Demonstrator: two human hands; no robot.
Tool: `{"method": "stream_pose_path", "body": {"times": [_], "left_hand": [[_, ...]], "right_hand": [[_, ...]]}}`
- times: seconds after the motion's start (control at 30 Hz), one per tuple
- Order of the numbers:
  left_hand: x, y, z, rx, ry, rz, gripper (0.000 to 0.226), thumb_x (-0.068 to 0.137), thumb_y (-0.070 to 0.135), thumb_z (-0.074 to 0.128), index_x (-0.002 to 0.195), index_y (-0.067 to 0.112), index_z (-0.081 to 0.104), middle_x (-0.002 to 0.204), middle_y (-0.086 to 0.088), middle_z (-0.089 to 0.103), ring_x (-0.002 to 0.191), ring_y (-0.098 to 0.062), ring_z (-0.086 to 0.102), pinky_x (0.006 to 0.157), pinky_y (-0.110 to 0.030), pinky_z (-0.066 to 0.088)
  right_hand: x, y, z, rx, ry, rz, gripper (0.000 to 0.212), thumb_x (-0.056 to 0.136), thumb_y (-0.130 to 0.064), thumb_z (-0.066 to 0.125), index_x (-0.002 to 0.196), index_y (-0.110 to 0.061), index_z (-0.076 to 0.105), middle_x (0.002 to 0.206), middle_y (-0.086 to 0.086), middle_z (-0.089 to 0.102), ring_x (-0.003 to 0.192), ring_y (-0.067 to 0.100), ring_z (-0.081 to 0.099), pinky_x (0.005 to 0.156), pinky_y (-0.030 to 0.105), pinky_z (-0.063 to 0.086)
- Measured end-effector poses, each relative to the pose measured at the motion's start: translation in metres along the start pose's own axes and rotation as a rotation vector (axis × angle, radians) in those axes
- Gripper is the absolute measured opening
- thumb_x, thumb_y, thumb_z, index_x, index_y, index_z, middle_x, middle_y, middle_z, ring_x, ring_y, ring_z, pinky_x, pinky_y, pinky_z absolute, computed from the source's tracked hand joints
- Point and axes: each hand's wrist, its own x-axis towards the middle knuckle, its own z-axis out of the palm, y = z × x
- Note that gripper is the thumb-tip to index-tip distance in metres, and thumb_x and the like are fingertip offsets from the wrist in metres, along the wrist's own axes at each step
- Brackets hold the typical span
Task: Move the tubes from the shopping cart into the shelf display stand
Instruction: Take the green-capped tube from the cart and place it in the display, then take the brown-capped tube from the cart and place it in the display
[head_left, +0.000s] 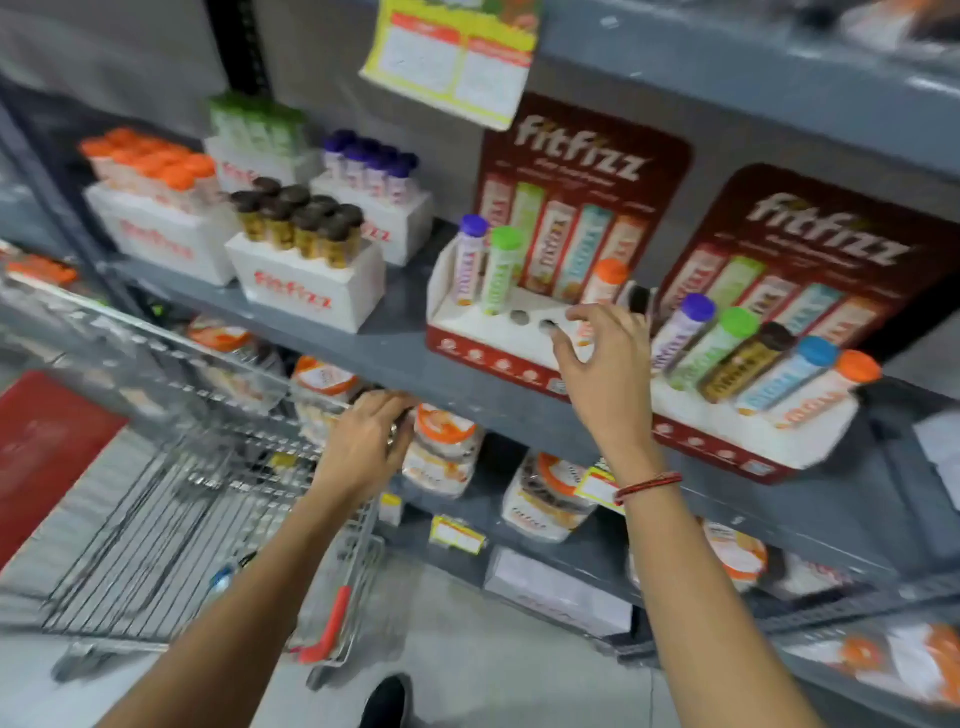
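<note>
While the right hand (605, 358) reaches up to the display stand (498, 338) on the grey shelf (395, 358), its fingers (582, 313) spread wide, holding nothing, over two bare holes beside an orange-capped tube (605, 283). A purple-capped tube (470, 260) and a green-capped tube (500, 270) stand at the stand's left. Lower, the left hand (363, 441) curls over the shopping cart (171, 493) rim; I cannot tell whether it holds anything. A second, full stand (753, 415) sits just right.
</note>
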Motion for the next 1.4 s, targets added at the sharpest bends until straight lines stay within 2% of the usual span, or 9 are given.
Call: {"method": "stream_pose_path", "body": {"times": [0.2, 0.43, 0.7, 0.8, 0.9, 1.03, 1.13, 1.27, 1.4], "left_hand": [[-0.078, -0.064, -0.046, 0.056, 0.078, -0.279, 0.041, 0.086, 0.029, 0.036, 0.102, 0.004, 0.065, 0.1, -0.017, 0.067, 0.091, -0.035, 0.061, 0.074, -0.039, 0.049], [-0.158, -0.123, -0.06, 0.09, 0.097, -0.624, 0.03, 0.088, 0.022, 0.044, 0.109, 0.01, 0.062, 0.109, -0.017, 0.064, 0.094, -0.035, 0.06, 0.069, -0.045, 0.052], [-0.204, -0.158, -0.043, 0.24, 0.02, -0.738, 0.024, 0.086, 0.014, 0.054, 0.107, 0.007, 0.062, 0.105, -0.015, 0.066, 0.1, -0.034, 0.056, 0.079, -0.048, 0.045], [-0.211, -0.164, -0.033, 0.287, -0.064, -0.706, 0.026, 0.088, 0.02, 0.049, 0.108, 0.008, 0.062, 0.107, -0.014, 0.066, 0.101, -0.033, 0.055, 0.079, -0.049, 0.046], [-0.213, -0.167, -0.028, 0.33, -0.065, -0.664, 0.028, 0.088, 0.022, 0.047, 0.105, 0.007, 0.063, 0.099, -0.013, 0.068, 0.093, -0.032, 0.057, 0.07, -0.041, 0.046], [-0.214, -0.166, -0.027, 0.334, -0.041, -0.648, 0.027, 0.089, 0.024, 0.044, 0.1, 0.01, 0.065, 0.087, -0.009, 0.069, 0.084, -0.031, 0.061, 0.061, -0.036, 0.045], [-0.214, -0.164, -0.027, 0.327, -0.028, -0.659, 0.027, 0.09, 0.026, 0.043, 0.098, 0.013, 0.065, 0.083, -0.005, 0.07, 0.076, -0.028, 0.063, 0.054, -0.027, 0.034], [-0.212, -0.163, -0.027, 0.331, -0.019, -0.669, 0.025, 0.089, 0.027, 0.045, 0.096, 0.015, 0.066, 0.079, -0.002, 0.069, 0.072, -0.027, 0.064, 0.053, -0.026, 0.031], [-0.21, -0.161, -0.028, 0.349, -0.025, -0.686, 0.026, 0.088, 0.027, 0.044, 0.091, 0.015, 0.066, 0.075, 0.0, 0.069, 0.068, -0.025, 0.063, 0.051, -0.023, 0.027]], "right_hand": [[-0.048, -0.061, 0.107, 0.113, -0.365, -0.099, 0.019, 0.086, -0.018, 0.062, 0.1, -0.007, 0.066, 0.103, 0.012, 0.066, 0.105, 0.031, 0.055, 0.088, 0.025, 0.031], [-0.113, -0.115, 0.222, 0.112, -0.817, -0.263, 0.022, 0.087, -0.018, 0.058, 0.103, -0.004, 0.065, 0.108, 0.014, 0.065, 0.108, 0.03, 0.056, 0.093, 0.036, 0.043], [-0.193, -0.119, 0.337, -0.057, -1.253, -0.253, 0.014, 0.087, -0.007, 0.054, 0.097, 0.0, 0.062, 0.105, 0.018, 0.064, 0.099, 0.033, 0.058, 0.073, 0.034, 0.048], [-0.217, -0.109, 0.385, -0.111, -1.329, -0.194, 0.011, 0.085, -0.005, 0.054, 0.089, 0.0, 0.064, 0.095, 0.022, 0.068, 0.093, 0.035, 0.063, 0.076, 0.039, 0.055], [-0.232, -0.11, 0.419, -0.129, -1.373, -0.109, 0.016, 0.089, -0.009, 0.053, 0.077, -0.001, 0.061, 0.076, 0.018, 0.058, 0.081, 0.029, 0.058, 0.069, 0.032, 0.05], [-0.243, -0.115, 0.447, -0.098, -1.382, -0.065, 0.036, 0.091, -0.023, 0.058, 0.119, -0.003, 0.054, 0.112, 0.019, 0.061, 0.085, 0.029, 0.058, 0.059, 0.022, 0.037], [-0.251, -0.119, 0.465, -0.07, -1.396, -0.074, 0.043, 0.091, -0.024, 0.057, 0.129, -0.007, 0.045, 0.126, 0.018, 0.053, 0.101, 0.033, 0.06, 0.066, 0.028, 0.04], [-0.255, -0.117, 0.479, -0.091, -1.417, -0.11, 0.01, 0.09, -0.018, 0.056, 0.096, -0.011, 0.052, 0.095, 0.011, 0.056, 0.078, 0.026, 0.054, 0.048, 0.02, 0.028], [-0.255, -0.115, 0.477, -0.057, -1.419, -0.049, 0.022, 0.09, -0.019, 0.059, 0.106, -0.005, 0.054, 0.091, 0.009, 0.049, 0.075, 0.024, 0.051, 0.045, 0.02, 0.026]]}}
